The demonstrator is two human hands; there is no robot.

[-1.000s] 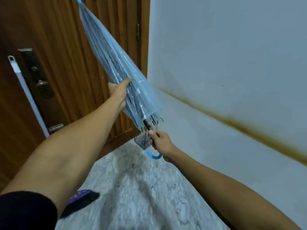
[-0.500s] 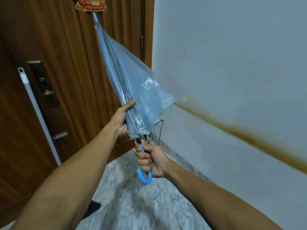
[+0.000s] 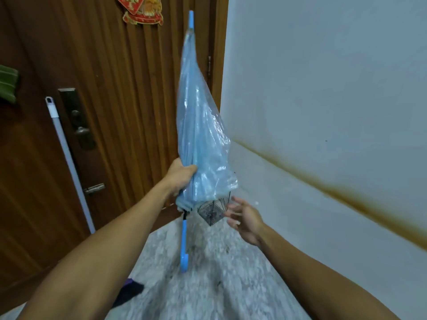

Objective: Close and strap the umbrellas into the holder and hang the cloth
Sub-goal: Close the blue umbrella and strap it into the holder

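Note:
A closed umbrella (image 3: 198,125) with a clear blue canopy points tip-up in front of the wooden door. Its blue hooked handle (image 3: 184,245) hangs free below. My left hand (image 3: 181,177) grips the folded canopy near its lower edge. My right hand (image 3: 245,219) is off the umbrella, fingers spread, just right of the loose rib ends and a dangling clear flap (image 3: 211,213). A green cloth (image 3: 8,85) shows at the left edge, high on the door.
A wooden door (image 3: 120,88) with a lock plate (image 3: 77,117) fills the left. A white pole (image 3: 67,158) leans against it. A white wall (image 3: 323,100) with a brown stain runs along the right. A dark purple object (image 3: 129,291) lies on the marbled floor.
My right hand has let go of the blue handle and opened beside the rib ends. The umbrella has swung more upright, and my left hand has closed round the canopy.

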